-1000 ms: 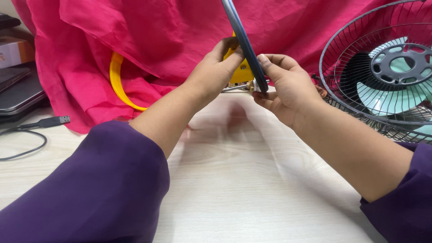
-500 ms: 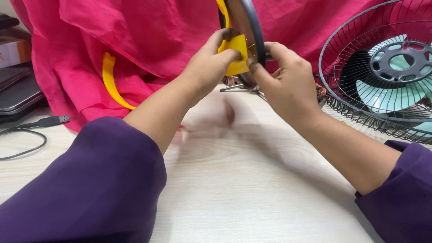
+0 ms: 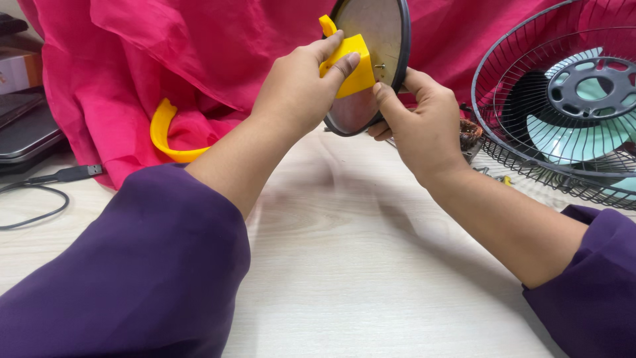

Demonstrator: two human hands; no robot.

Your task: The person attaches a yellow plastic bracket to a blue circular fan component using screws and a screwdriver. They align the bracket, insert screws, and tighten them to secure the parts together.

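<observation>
From the head camera, both forearms in purple sleeves reach forward over the pale wooden table (image 3: 371, 265) and meet at a round dark-rimmed disc (image 3: 374, 46) held upright above the far side of the tabletop, in front of the pink cloth (image 3: 199, 59). The left hand (image 3: 298, 86) comes in from the lower left with the wrist bent slightly up, its fingers curled around a yellow plastic block (image 3: 354, 69) pressed against the disc's face. The right hand (image 3: 421, 126) rises from the lower right, thumb on the disc's face near a small screw and fingers wrapped behind the lower rim, gripping it. A table fan (image 3: 570, 99) with a wire guard sits just right of that hand. A yellow curved handle (image 3: 165, 139) pokes out from under the cloth at left.
</observation>
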